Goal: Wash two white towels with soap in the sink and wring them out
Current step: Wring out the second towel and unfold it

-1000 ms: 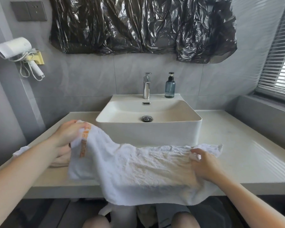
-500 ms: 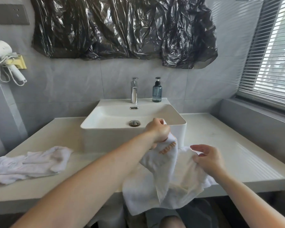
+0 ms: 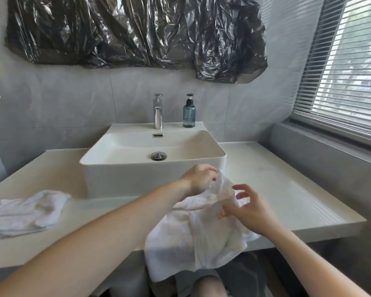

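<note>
A white towel [image 3: 193, 239] with an orange mark hangs bunched over the counter's front edge, right of centre. My left hand [image 3: 199, 179] pinches its top corner just in front of the white sink [image 3: 120, 174]. My right hand [image 3: 248, 211] lies on the towel near the orange mark, thumb and fingers spread, lightly gripping the cloth. A second white towel [image 3: 24, 213] lies crumpled on the counter at the left. The sink is dry and holds nothing. A blue soap pump bottle [image 3: 189, 113] stands on the sink's back rim beside the chrome tap [image 3: 158, 114].
The pale counter [image 3: 276, 189] runs wide to the right of the sink, ending at a grey ledge under a window with blinds [image 3: 347, 67]. Black plastic sheeting [image 3: 133, 33] covers the wall above. My knees show below the counter edge.
My left hand carried the towel's corner from the left side across to the right and folded the towel into a bunch. The second towel came into sight. The camera turned right.
</note>
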### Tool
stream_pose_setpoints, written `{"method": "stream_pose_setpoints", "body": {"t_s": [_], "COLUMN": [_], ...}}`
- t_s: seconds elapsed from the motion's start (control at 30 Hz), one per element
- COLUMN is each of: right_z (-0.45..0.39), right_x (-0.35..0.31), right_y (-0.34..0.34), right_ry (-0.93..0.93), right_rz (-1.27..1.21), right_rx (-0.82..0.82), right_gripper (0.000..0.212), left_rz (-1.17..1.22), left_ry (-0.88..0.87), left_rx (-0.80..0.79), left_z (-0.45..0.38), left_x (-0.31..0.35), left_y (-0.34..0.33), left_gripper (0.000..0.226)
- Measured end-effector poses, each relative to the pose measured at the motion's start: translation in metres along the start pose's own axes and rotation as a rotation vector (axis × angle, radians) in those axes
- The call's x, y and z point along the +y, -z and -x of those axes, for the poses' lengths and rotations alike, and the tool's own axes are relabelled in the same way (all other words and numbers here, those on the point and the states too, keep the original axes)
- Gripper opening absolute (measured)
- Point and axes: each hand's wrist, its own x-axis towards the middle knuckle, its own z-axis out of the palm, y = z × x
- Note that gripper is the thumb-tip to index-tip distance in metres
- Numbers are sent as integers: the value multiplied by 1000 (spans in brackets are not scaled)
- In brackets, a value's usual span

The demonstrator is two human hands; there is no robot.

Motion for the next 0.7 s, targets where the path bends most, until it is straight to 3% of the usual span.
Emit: {"method": "stream_pose_setpoints", "body": {"t_s": [0.1, 0.23, 0.3, 0.43, 0.57, 0.7], "right_z": [-5, 5, 15, 25, 29, 24], "right_x": [4, 13, 18, 36, 9, -10], "right_y": [2, 12, 12, 8, 11, 0], "right_ry": [12, 31, -9, -76, 169, 116], "right_rz": [75, -209, -152, 175, 326, 353], "right_rx": [22, 248, 322, 225, 208, -176], "right_gripper": [17, 31, 28, 30, 34, 49], "left_rz": [-277, -628, -732, -666, -540, -540], "left_ry": [-19, -31, -81, -169, -191, -156], "left_rx": [107, 50, 16, 33, 134, 208], "left_z": [38, 91, 109, 118, 100, 74], "left_x": [-45, -116, -140, -157, -152, -142], "left_y": [20, 30, 30, 34, 39, 37], "left_gripper": [31, 52, 65, 58, 51, 43]}}
